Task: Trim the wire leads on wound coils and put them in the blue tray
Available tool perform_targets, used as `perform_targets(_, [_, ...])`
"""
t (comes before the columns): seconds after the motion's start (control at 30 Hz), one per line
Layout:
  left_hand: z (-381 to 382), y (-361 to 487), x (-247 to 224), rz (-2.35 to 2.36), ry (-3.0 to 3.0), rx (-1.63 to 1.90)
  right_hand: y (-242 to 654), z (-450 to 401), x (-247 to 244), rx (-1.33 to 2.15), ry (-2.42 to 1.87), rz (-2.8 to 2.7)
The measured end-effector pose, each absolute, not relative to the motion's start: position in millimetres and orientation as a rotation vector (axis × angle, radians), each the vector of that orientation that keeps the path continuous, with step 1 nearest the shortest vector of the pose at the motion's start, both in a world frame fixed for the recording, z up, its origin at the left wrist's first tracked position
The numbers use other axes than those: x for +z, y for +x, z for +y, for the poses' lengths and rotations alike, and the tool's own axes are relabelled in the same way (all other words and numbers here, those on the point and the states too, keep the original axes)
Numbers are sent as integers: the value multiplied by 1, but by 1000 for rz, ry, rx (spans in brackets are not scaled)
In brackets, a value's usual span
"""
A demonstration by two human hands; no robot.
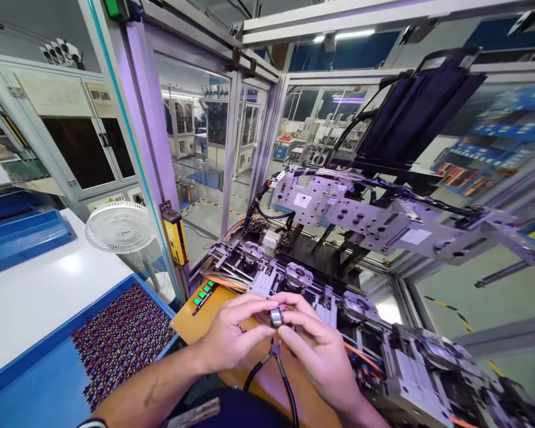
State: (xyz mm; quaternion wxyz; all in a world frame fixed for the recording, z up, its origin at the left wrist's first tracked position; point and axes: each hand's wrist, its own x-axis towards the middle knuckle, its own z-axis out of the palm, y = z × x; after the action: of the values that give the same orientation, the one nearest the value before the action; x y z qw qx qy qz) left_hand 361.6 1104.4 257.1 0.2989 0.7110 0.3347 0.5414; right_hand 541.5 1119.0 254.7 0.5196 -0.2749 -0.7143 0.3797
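Note:
Between my two hands is a small silvery metal ring-shaped part (276,317), with a dark edge on its left side. My left hand (238,333) pinches it from the left with thumb and fingertips. From the right, my right hand (312,339) has its fingers and thumb closed around the other side of it. Just below the part, a pair of pliers (275,349) with dark handles lies on the orange-brown board (254,380), its jaws pointing up toward my hands.
Machine fixtures with round metal seats (299,274) run along the far side of the board. A plated metal arm (361,214) spans above them. At left stand a blue tray (40,392) of many small multicoloured parts, a white fan (120,227) and a yellow sensor post (175,238).

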Motion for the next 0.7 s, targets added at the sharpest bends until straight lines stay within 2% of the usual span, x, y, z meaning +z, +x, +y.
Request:
perform_targets(0.47, [1118, 356, 249, 865, 2293, 1540, 541, 1129, 237, 1013, -661, -1686])
perform_targets(0.7, [1125, 352, 236, 906, 2373, 1447, 547, 1132, 229, 1043, -695, -1673])
